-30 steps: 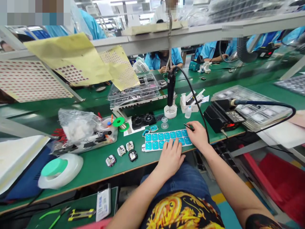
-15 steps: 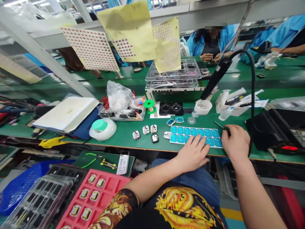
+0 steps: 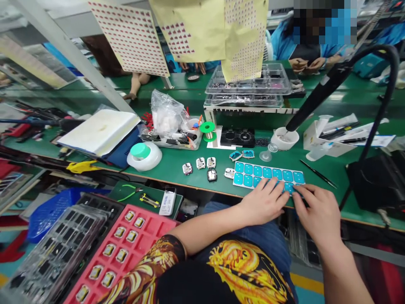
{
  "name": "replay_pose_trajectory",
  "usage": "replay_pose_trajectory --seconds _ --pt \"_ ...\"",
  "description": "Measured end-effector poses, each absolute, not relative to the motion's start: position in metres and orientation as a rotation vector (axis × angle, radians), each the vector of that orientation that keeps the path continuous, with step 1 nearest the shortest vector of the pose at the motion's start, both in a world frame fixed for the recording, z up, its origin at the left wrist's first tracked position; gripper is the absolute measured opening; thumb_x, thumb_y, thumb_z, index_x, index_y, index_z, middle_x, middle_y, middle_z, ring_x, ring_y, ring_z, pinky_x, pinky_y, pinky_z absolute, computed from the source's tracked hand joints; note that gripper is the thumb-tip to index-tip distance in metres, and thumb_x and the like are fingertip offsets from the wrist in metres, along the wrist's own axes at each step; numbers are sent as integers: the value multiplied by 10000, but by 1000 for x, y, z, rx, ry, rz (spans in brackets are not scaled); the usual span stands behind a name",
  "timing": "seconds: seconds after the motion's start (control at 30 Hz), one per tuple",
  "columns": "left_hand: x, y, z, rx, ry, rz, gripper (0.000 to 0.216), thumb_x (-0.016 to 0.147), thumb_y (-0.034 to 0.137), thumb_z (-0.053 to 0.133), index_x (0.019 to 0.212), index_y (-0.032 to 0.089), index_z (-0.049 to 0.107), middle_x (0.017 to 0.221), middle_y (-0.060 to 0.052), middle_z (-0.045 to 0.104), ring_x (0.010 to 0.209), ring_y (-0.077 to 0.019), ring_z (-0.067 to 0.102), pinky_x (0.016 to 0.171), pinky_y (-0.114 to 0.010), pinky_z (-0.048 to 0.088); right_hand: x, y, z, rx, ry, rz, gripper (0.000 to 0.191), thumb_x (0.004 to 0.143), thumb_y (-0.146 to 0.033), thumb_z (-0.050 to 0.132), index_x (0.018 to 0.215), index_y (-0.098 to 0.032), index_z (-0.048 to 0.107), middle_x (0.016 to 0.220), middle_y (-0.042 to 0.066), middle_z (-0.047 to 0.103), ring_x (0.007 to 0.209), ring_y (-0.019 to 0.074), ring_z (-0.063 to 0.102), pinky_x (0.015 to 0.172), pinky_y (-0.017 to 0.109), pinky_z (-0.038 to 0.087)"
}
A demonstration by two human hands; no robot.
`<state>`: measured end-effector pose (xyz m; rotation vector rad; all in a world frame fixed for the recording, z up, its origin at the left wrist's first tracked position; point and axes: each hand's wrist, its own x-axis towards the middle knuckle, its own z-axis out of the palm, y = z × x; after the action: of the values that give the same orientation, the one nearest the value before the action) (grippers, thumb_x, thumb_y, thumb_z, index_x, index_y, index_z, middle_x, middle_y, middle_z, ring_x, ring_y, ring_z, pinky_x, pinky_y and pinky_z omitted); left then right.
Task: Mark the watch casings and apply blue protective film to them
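A white sheet of blue rounded-square stickers [image 3: 267, 172] lies along the front of the green bench. My left hand [image 3: 264, 202] rests flat over its lower edge, fingers spread, holding the sheet down. At the lower right end of the sheet, my right hand [image 3: 318, 209] has its thumb and forefinger closed in at a sticker; exactly what is pinched is partly hidden. Dark tweezers [image 3: 318, 173] lie on the bench beyond the right hand. A small white watch-like case [image 3: 229, 173] touches the sheet's left end. Two blue-faced cases [image 3: 248, 154] sit just behind it.
Several small watch-like cases [image 3: 201, 163] stand left of the sheet. Behind are a solder spool [image 3: 208, 126], a white cup [image 3: 285, 138] and a pen box [image 3: 329, 141]. A black cable arches at right. A red tray [image 3: 148, 230] of parts sits low left. A co-worker sits opposite.
My right hand has left the tweezers and moved left to the sheet's right end. The tweezers now lie free on the bench. My left hand stays on the sheet; the view has shifted.
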<state>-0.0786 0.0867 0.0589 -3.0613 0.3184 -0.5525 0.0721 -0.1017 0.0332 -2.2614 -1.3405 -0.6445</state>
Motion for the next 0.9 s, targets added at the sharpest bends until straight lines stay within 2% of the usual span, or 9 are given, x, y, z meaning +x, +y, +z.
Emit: replay_pose_trajectory --seconds 0.37,0.57,0.7,0.9 --pt "-80 87 63 -3011 304 -600 522 1122 428 531 1521 113 650 1670 -205 540 1568 -359 494 1278 -519 406 52 -99 31 -2224 -1433 -641 194 1057 -241 664 1221 -220 766 1257 124 798 1096 345 737 1009 524 570" --pt "-79 91 61 -3035 358 -618 494 1141 392 485 1483 90 673 1636 -198 576 1552 -355 519 1278 -495 415 61 -103 35 -2246 -1393 -650 183 1053 -259 671 1190 -195 774 1217 135 807 1080 347 744 1020 531 562" --pt "-81 91 53 -3115 390 -602 498 1135 388 513 1495 68 642 1638 -199 578 1569 -370 508 1301 -524 412 56 -106 48 -2365 -1264 -616 218 1081 -265 621 1157 -172 804 1187 144 809 1078 339 732 1002 517 550" --pt "-80 91 38 -3254 392 -615 521 1121 363 569 1555 75 590 1692 -204 542 1612 -380 472 1338 -575 399 53 -109 60 -2432 -1047 -412 270 1099 -277 580 1137 -207 837 1182 123 796 1112 339 682 1032 534 523"
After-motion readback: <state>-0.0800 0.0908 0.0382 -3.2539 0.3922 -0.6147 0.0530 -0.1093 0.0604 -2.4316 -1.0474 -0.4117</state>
